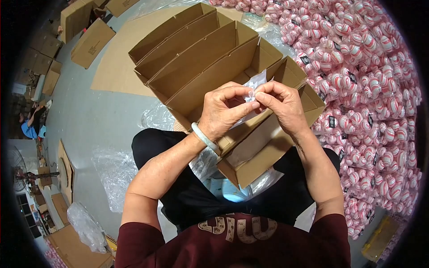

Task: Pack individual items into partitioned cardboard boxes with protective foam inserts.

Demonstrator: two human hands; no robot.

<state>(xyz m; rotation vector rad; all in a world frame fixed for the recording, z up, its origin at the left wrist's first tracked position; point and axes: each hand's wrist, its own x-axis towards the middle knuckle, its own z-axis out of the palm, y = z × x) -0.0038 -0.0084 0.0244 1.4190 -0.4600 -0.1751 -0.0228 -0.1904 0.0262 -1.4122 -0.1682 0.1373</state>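
A small piece of thin, whitish clear plastic (258, 81), perhaps a bag, is pinched between my two hands. My left hand (219, 109), with a pale green bangle (204, 137) at the wrist, grips it between thumb and forefinger. On its other side, the thumb and fingertips of my right hand (284, 103) close on the same plastic, almost touching the left ones. Both hands hover over a row of several open brown cardboard boxes (192, 52). The nearest box (245, 175) has a pale sheet (254, 145) inside.
A large heap of clear-bagged red-and-white striped balls (357, 102) fills the right side. Crumpled clear plastic (111, 174) lies on the grey floor at left. Further left are a cardboard box (92, 43), a standing fan (22, 174) and another person in blue (29, 127).
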